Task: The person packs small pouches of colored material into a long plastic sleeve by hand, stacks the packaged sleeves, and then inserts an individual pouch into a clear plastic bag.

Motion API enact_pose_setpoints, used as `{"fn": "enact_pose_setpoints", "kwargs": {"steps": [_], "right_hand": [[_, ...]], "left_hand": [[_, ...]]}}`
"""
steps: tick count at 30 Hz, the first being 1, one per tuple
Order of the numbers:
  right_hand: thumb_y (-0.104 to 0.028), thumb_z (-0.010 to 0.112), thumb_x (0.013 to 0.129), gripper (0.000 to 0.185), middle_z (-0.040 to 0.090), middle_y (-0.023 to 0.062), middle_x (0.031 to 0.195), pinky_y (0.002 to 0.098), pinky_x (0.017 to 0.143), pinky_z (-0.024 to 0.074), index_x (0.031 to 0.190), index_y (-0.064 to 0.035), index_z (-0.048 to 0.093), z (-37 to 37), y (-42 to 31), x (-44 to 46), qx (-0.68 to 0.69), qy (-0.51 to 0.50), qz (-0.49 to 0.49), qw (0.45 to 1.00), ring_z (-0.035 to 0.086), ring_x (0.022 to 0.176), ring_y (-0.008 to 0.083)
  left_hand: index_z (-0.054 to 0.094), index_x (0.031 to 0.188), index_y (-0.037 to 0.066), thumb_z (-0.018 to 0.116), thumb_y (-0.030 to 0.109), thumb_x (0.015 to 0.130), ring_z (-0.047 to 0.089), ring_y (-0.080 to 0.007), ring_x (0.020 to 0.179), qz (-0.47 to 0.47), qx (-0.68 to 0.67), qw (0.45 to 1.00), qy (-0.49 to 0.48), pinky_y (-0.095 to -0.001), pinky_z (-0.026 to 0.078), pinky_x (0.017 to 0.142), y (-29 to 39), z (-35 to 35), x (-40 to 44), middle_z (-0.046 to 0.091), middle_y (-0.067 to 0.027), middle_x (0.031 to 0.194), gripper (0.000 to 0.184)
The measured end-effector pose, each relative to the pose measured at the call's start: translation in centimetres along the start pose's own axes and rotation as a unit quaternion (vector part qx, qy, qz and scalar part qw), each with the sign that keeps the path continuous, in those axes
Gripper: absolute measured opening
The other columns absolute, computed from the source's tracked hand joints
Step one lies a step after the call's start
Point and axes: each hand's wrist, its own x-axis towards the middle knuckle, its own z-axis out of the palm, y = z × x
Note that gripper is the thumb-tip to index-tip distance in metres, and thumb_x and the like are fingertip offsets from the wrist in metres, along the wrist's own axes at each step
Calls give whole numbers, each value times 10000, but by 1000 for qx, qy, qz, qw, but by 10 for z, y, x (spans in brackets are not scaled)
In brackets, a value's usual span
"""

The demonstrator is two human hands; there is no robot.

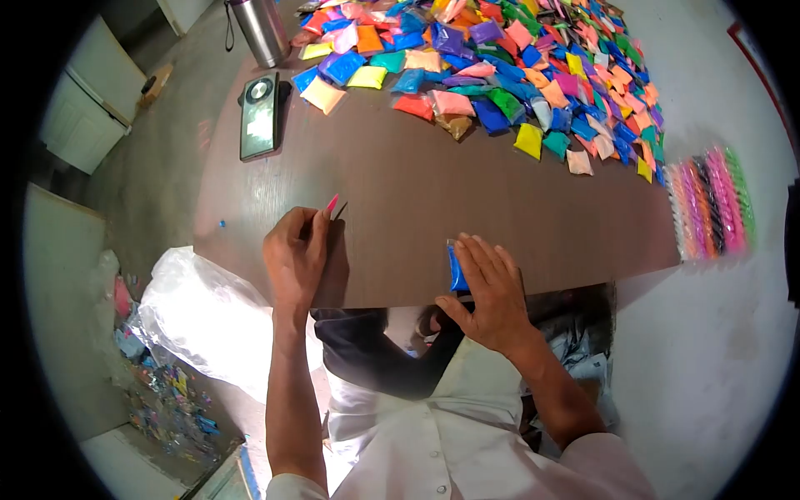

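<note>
My left hand (296, 250) is closed in a pinch above the brown table near its front edge. A small pink pointed piece (332, 202) sticks out from between thumb and forefinger; the rest of it is hidden, and I cannot tell its kind. My right hand (492, 287) lies with fingers stretched out and thumb apart at the table's front edge. Its fingers partly cover a small blue packet (457, 268), whose left side shows beside them. A big heap of colourful small packets (500, 83) spreads over the far side of the table.
On the far left of the table (383, 183) lie a phone-like device (261, 117) and a steel flask (260, 33). Twisted colourful strands in clear wrap (708, 204) are at the right edge. A white plastic bag (208, 317) hangs below left, by scattered scraps (175, 396).
</note>
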Motion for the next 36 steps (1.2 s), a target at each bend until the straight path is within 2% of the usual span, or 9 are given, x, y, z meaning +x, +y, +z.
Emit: {"fn": "enact_pose_setpoints", "kwargs": {"steps": [1, 8, 12, 14, 17, 21, 23, 26, 36], "right_hand": [[-436, 779, 952, 776, 548, 222, 1591, 562, 1246, 319, 1549, -5, 532, 0, 1, 1, -8, 2, -3, 1000, 482, 1504, 392], [-465, 780, 946, 893, 467, 267, 1642, 589, 1265, 258, 1624, -4, 427, 9, -6, -12, -35, 4, -1, 999, 434, 1533, 424], [-460, 790, 937, 927, 458, 268, 1647, 586, 1270, 251, 1639, 0, 397, 3, -5, -13, -35, -9, -3, 999, 422, 1543, 420], [-436, 792, 957, 973, 405, 290, 1680, 612, 1257, 280, 1668, 32, 321, -7, -4, -11, 16, -24, 1, 1000, 408, 1549, 454], [-433, 813, 938, 1003, 388, 291, 1691, 614, 1261, 277, 1671, 32, 309, -14, -6, -11, 46, 0, 23, 999, 403, 1551, 464], [-442, 801, 950, 977, 385, 288, 1690, 619, 1254, 288, 1660, 34, 329, -14, -3, -17, -13, -38, -7, 999, 409, 1543, 467], [-443, 867, 868, 976, 465, 279, 1634, 612, 1236, 308, 1595, 38, 428, -8, -5, -21, -42, -33, -11, 998, 434, 1529, 441], [-467, 884, 840, 978, 489, 270, 1622, 617, 1229, 312, 1563, 47, 471, -6, -1, -17, -53, -31, -14, 998, 448, 1522, 432], [-435, 899, 828, 929, 513, 246, 1615, 624, 1202, 334, 1544, 21, 520, -8, -6, -15, -65, -23, -7, 998, 486, 1498, 413]], "left_hand": [[732, 937, -58, 764, 186, 1031, 535, -111, 655, 7, -3, 1000, 2, -297, 462, 616, 0, 1, 1, 650, -107, 713, 263], [732, 939, -50, 756, 157, 1024, 552, -122, 644, -17, -25, 999, 14, -304, 472, 614, 1, -1, 0, 661, -104, 723, 225], [734, 941, -45, 757, 144, 1017, 564, -127, 647, 6, -20, 1000, 10, -302, 479, 627, 0, -1, 1, 667, -110, 731, 205], [733, 940, -46, 757, 142, 1016, 568, -128, 651, 7, -31, 999, 11, -301, 480, 632, -2, 0, -1, 668, -112, 734, 204], [731, 935, -44, 756, 146, 1017, 568, -127, 654, 3, -51, 999, 13, -299, 478, 633, -3, 0, -1, 669, -108, 732, 209], [734, 939, -46, 755, 153, 1019, 566, -122, 651, -5, -44, 999, 9, -301, 477, 625, -2, 0, -1, 669, -105, 730, 215], [734, 941, -47, 756, 154, 1019, 566, -120, 650, -13, -44, 999, 7, -300, 478, 624, -4, 0, -3, 670, -105, 731, 217], [735, 946, -49, 759, 156, 1016, 574, -121, 656, -12, -37, 999, 11, -298, 480, 628, -1, 1, 2, 675, -109, 736, 218], [739, 944, -34, 764, 168, 1013, 580, -131, 649, -16, -26, 999, 14, -313, 488, 633, 2, -1, 2, 670, -114, 734, 215]]}}
